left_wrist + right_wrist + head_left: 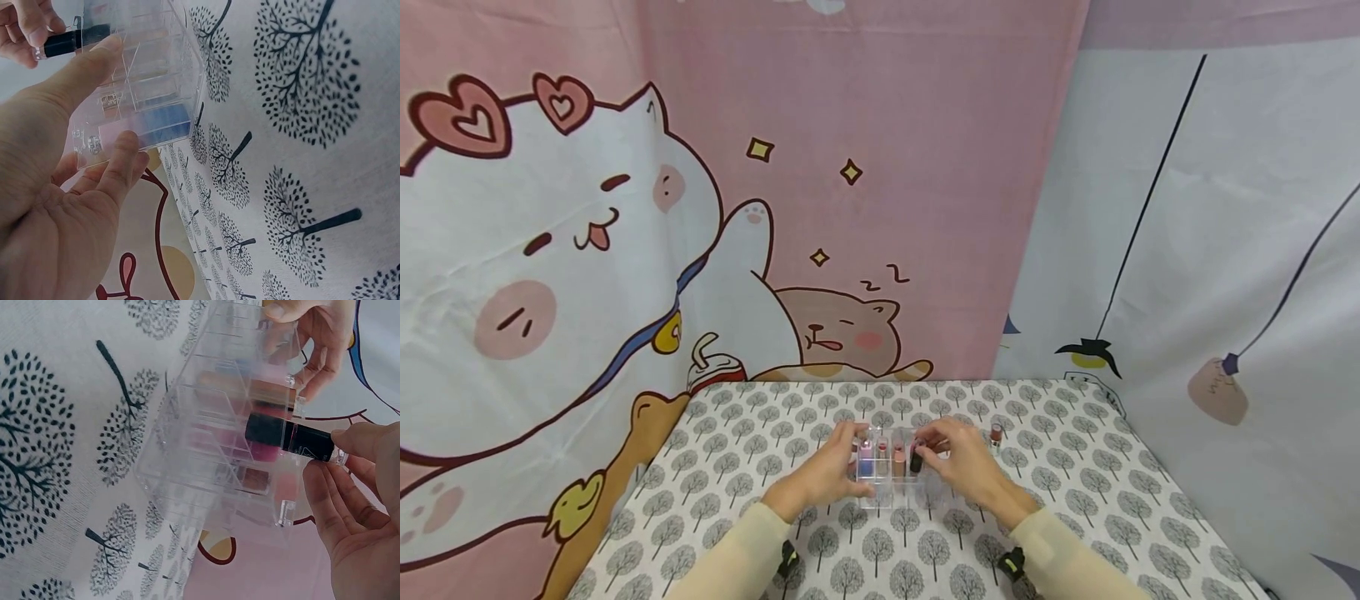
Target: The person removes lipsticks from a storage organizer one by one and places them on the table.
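A clear plastic lipstick organizer (pixel 883 498) stands on the patterned cloth, holding several lipsticks. My left hand (pixel 826 468) grips its left side, thumb toward the front and fingers along the side wall. A pink-and-blue tube (pixel 147 128) sits in the compartment nearest those fingers. Between thumb and fingertips, my right hand (pixel 966 458) pinches the clear end of a black lipstick tube (pixel 309 442). The tube is tilted, its lower end showing through the clear plastic at the organizer's right part. In the right wrist view, a brown-gold tube (pixel 275 392) is in the organizer beside it.
A lipstick with a reddish-brown top (pixel 996 434) stands on the cloth right of the right hand. The tree-print tablecloth (pixel 730 483) spreads all round the organizer. Behind the table hangs a pink cartoon curtain (pixel 925 208), with a pale curtain (pixel 1150 275) at the right.
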Available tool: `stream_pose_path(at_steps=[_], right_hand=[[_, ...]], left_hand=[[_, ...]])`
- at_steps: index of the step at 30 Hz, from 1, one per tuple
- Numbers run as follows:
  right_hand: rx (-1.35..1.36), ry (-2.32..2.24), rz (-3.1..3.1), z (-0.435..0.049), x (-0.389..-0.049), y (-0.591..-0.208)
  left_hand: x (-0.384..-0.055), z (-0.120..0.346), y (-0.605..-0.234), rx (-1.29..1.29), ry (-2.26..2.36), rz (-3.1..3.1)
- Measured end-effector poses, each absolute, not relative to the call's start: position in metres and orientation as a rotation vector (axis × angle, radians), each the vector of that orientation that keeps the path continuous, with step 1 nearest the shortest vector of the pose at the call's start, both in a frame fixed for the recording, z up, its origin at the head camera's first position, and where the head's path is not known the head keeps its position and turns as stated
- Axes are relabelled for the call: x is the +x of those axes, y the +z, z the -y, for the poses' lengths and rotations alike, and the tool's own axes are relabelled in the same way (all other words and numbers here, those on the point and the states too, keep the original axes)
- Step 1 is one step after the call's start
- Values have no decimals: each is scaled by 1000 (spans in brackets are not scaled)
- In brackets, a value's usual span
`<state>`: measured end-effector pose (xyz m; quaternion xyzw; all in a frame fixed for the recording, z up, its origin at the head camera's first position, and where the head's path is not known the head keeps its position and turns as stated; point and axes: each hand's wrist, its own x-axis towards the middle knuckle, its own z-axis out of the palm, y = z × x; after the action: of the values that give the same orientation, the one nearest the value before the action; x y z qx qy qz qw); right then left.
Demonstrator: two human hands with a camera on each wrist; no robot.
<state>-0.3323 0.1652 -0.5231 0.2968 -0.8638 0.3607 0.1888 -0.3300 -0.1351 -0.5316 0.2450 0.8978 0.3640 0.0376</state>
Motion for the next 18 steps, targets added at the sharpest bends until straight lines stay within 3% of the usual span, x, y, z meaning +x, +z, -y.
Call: stream_pose_path(at_steps=[18], right_hand=[[777, 1102, 2392, -178, -332, -508]], left_hand=[[-330, 133, -531, 760, 1136, -2753]])
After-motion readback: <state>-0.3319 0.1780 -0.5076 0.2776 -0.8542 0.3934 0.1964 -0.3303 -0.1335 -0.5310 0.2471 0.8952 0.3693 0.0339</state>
